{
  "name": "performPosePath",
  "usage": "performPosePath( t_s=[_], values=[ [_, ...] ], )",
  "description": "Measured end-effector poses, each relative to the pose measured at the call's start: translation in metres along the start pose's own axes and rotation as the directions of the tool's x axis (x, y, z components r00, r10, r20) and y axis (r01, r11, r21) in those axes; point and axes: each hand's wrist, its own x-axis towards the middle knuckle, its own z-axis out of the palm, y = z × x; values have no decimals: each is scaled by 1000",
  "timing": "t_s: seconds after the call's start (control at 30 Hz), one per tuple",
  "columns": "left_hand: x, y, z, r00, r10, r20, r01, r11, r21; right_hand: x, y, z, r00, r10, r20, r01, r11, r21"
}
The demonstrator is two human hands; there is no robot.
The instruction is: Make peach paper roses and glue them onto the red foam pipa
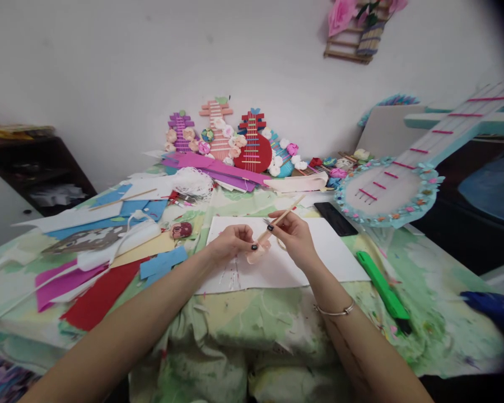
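With my left hand (231, 242) I pinch a pale peach piece (256, 256), thumb and fingers closed upon its left edge, and with my right hand (296, 238) I grip a thin wooden stick (292, 207), its upper end pointing away to the right and its lower end at the peach piece. Near the right fingertips there is also something small and grey, but from here I cannot tell what it is. The peach piece is between both hands, just above the white sheet (319, 257); I cannot tell if it touches the sheet. It looks like thin paper, so I judge it very light, soft and easy to crease or tear; it is better to take it by the edge, with fingertips only and little pressure. The stick seems light and stiff, but so slender that a hard bend could break it; the middle of its length is a good place to hold. Around the sheet, on the cloth-covered table (437, 319), I see a black phone (335, 218) at its far right corner, a green cutter (382, 291) to the right, and blue strips (163, 264) with red paper (105, 296) to the left. Farther out stands a light-blue decorated instrument (386, 193), and by the wall there are smaller instruments, of which one is red (252, 151).
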Motion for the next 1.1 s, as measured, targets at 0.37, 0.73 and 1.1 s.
performPosePath(
  t_s=[0.37, 0.73, 1.1],
  values=[
    [1, 1, 0, 1000, -1, -25, 2, 1000, 11, 0, 0, 2, 1000, -14, 16, 14, 999, 43],
    [-3, 7, 5, 999, 4, -39, -2, 999, 49, 2, -1, 0, 1000, 0, -17, 1, 998, 70],
    [-5, 8, 6, 999, -42, -26, 43, 998, 53, 1, 1, -3, 1000, 15, -14, -14, 999, 45]
  ],
)
